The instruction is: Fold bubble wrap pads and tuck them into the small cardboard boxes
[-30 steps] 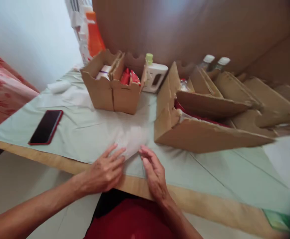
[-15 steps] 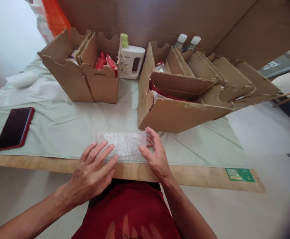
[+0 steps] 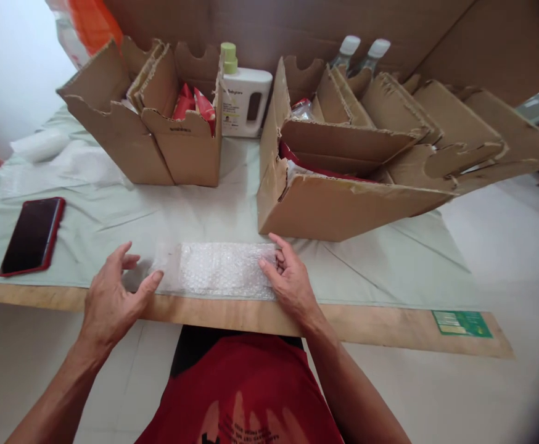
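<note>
A flat bubble wrap bag (image 3: 226, 268) lies on the cloth at the table's front edge. At its left end is a thinner, clear flap (image 3: 166, 265). My right hand (image 3: 292, 280) grips the bag's right end, thumb on top and fingers curled at the edge. To the left of the flap, my left hand (image 3: 115, 293) is open, its thumb and fingers spread. The thumb tip is close to the flap; whether it touches cannot be told.
Behind the bag stand cardboard organisers, one on the left (image 3: 189, 157) and one on the right (image 3: 343, 206), with a white detergent bottle (image 3: 246, 102) between them. A phone (image 3: 31, 234) and loose bubble wrap (image 3: 75, 163) lie on the left. Two capped bottles (image 3: 350, 46) stand behind.
My left hand has moved left off the bag, uncovering the clear flap. My right hand stays at the right end. The view has shifted slightly.
</note>
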Demonstrator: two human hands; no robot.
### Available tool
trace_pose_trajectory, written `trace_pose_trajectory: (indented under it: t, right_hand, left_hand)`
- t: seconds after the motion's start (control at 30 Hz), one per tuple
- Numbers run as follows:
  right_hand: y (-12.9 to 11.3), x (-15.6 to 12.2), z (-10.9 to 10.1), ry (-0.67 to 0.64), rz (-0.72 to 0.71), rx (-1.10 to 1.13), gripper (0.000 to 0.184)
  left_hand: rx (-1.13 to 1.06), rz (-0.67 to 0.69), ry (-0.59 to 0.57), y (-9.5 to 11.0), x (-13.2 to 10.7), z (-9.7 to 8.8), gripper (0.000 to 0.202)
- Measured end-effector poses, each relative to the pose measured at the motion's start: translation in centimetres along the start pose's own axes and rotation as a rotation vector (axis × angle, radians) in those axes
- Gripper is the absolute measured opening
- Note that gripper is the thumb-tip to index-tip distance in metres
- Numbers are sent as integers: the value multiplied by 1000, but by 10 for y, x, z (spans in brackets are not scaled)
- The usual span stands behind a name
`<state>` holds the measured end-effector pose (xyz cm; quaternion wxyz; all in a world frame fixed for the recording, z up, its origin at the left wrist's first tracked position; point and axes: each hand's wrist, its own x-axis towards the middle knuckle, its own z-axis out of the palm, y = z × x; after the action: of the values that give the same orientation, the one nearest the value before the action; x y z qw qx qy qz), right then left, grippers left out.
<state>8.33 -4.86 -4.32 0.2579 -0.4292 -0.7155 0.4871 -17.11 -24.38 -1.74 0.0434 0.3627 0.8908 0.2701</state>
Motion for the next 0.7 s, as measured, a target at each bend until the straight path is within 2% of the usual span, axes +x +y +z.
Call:
trace_pose_trajectory:
  t: [0.07,0.13,0.27,0.4,0.5,0.6,0.7]
  right_hand:
    - [-2,-1,1,-1,-1,2,58]
    - [-2,-2,1,3,-4,10,57]
    - [2,-1,4,25,-10,42,57]
    - [2,-5,-1,15,8,136,54]
    - [-8,-24,-11,2,41,208,51]
    - [-20,-53,-21,-12,74,239,50]
    - [-21,-76,-28,-52,116,244,50]
  left_hand:
    - [-29,-80,-70,13,4,3,93]
    - [-12,-117,-112,25,9,8,100]
    - [2,-162,-136,30,14,14,86]
    - [-259,-223,-79,23,12,12,72]
    - [-426,-271,-60,29,19,9,73]
    - [-525,-198,-122,48,42,11,73]
    - [-507,-20,-239,71,78,20,67]
